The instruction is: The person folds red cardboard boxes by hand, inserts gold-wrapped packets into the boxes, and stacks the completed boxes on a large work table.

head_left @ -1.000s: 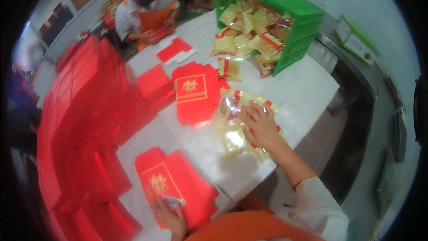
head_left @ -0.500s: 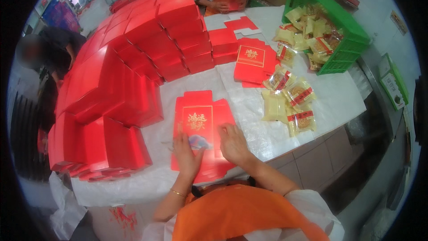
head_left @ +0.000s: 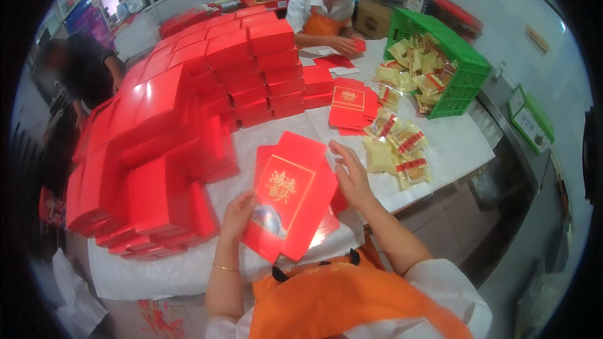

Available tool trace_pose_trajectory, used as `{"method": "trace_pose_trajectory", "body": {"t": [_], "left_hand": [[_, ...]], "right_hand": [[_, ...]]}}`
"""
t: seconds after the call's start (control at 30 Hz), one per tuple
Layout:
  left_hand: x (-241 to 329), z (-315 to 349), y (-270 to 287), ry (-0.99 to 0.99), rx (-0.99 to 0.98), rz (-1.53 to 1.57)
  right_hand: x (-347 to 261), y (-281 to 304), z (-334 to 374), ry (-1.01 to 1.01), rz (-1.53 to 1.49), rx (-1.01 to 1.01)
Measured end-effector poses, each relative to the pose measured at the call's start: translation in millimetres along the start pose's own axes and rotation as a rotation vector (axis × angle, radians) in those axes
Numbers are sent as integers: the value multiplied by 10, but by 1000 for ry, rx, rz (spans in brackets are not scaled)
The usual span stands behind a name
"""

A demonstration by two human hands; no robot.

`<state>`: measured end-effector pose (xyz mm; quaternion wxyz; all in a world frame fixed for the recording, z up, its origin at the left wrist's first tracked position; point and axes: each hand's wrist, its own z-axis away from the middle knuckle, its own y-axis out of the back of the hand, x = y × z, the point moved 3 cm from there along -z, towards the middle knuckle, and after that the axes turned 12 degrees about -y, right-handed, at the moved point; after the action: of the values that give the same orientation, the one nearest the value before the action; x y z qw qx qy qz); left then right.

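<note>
A flat red carton (head_left: 308,172) with gold lettering and a window is lifted off the table and tilted in front of me. My left hand (head_left: 237,213) pinches its left edge, the thumb on the printed face. By the right edge is my right hand (head_left: 353,179), its fingers apart and partly curled; I cannot tell whether it touches the carton. More flat red cartons (head_left: 326,225) lie beneath, mostly covered. Farther right, wrapped round pastries (head_left: 409,141) in yellow and clear packets rest on the white table cover (head_left: 449,150).
Stacked red boxes (head_left: 169,113) form a high wall on the left. Beyond the pastries lie flat cartons (head_left: 352,100). A tipped green crate (head_left: 465,81) spills packets at the far right. A co-worker (head_left: 326,16) handles a red piece across the table; another person (head_left: 81,72) stands at far left.
My left hand has raised the top carton and turned it clockwise. My right hand has come off the carton's face to its right edge, fingers opening. The head view has shifted.
</note>
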<state>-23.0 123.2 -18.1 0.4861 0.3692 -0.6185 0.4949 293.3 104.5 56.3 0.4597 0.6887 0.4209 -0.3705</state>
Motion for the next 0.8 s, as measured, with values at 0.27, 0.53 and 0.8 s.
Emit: {"method": "trace_pose_trajectory", "body": {"t": [0.27,0.53,0.8], "left_hand": [[185,459,152,-35,-113,-157],[396,737,-29,-37,-196,-283],[381,887,-253,-111,-147,-214]], "right_hand": [[-590,-300,356,-59,-719,-239],[-1118,-227,596,406,42,-314],[-1144,-41,723,689,565,-340]]}}
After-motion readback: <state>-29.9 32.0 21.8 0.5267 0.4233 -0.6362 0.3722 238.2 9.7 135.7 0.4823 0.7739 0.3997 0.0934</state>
